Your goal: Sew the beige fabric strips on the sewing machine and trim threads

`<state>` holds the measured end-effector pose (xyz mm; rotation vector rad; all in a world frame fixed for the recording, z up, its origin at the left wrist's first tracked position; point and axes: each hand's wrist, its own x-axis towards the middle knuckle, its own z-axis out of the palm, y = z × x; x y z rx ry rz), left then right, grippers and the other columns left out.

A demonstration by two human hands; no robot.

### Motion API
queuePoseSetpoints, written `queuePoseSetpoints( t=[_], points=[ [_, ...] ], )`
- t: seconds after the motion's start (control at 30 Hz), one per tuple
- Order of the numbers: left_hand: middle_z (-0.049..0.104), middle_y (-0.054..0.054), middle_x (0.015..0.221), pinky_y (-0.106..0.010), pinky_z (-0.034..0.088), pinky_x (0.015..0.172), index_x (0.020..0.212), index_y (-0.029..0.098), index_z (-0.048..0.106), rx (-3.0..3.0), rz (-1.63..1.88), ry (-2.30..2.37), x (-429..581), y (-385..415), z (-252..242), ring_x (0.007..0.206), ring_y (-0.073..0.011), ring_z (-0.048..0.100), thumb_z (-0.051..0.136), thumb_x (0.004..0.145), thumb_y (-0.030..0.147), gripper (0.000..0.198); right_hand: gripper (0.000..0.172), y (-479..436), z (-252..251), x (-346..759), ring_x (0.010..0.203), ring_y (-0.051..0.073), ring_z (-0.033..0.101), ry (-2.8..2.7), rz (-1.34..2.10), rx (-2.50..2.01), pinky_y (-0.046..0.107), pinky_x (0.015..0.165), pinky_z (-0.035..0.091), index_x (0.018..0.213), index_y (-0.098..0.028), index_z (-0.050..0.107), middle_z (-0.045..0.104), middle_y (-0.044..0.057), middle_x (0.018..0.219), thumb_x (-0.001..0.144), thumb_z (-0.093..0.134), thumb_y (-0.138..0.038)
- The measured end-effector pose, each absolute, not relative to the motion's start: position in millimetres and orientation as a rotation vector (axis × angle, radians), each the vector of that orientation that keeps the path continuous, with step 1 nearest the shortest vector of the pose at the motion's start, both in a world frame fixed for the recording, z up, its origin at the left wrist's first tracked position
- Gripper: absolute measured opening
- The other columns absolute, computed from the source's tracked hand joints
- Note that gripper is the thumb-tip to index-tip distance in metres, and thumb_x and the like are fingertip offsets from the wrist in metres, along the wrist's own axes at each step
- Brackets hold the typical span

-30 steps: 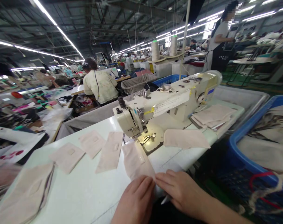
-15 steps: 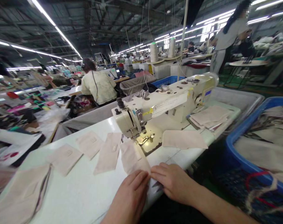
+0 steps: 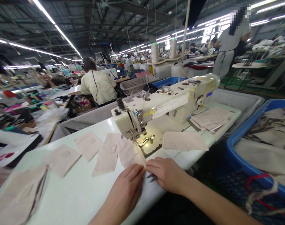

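Observation:
A beige fabric piece (image 3: 129, 153) with a small raised patch lies just in front of the sewing machine's needle area. At its near corner, my left hand (image 3: 130, 184) has its fingers pressed together on the cloth. My right hand (image 3: 167, 173) pinches the same corner from the other side, fingertips almost touching the left ones. Grey pointed tips (image 3: 152, 178) show under the right hand; I cannot tell what they belong to. The sewing machine (image 3: 161, 103) stands beyond both hands, its light shining on the needle plate (image 3: 148, 140).
Several similar beige pieces (image 3: 107, 153) lie leftward on the pale table (image 3: 69, 193). Another piece (image 3: 184, 140) rests right of the needle, near a stack (image 3: 210, 118). A blue basket (image 3: 236, 134) of fabric stands at right. Co-workers (image 3: 99, 82) are farther off.
Both hands and the pinched fabric corner have shifted slightly left and away from me, toward the machine. The standing person at the back right has turned.

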<state>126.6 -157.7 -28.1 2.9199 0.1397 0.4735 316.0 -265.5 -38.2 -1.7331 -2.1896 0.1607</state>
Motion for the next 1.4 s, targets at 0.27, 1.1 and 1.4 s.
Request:
queuePoseSetpoints(
  t=[0.27,1.1,1.4],
  points=[
    [0.065,-0.014,0.116,-0.040,0.057,0.092,0.123,0.014,0.060,2.880,0.470,0.164,134,-144,-26,0.107,-0.0243,0.060,0.043,0.096,0.011,0.032,0.025,-248,-41,320,0.098,0.020,0.057,-2.167,0.133,-1.712,0.030,0.075,0.046,0.112,-0.019,0.060,0.065,0.002,0.116,0.089,0.055,-0.012],
    [0.067,-0.011,0.116,-0.040,0.056,0.092,0.116,0.016,0.066,2.919,0.480,0.310,146,-97,-26,0.107,-0.0234,0.062,0.041,0.098,0.017,0.031,0.011,-286,-35,378,0.087,0.021,0.067,-1.446,-0.100,-2.383,0.030,0.065,0.048,0.099,-0.019,0.067,0.063,0.004,0.104,0.093,0.060,-0.026],
    [0.067,-0.010,0.117,-0.040,0.054,0.097,0.116,0.018,0.066,2.931,0.475,0.351,151,-80,-24,0.109,-0.0236,0.062,0.042,0.097,0.018,0.030,0.011,-284,-36,382,0.084,0.020,0.067,-1.569,-0.060,-2.347,0.028,0.062,0.045,0.088,-0.020,0.067,0.066,0.004,0.094,0.092,0.057,-0.018]
  ],
)
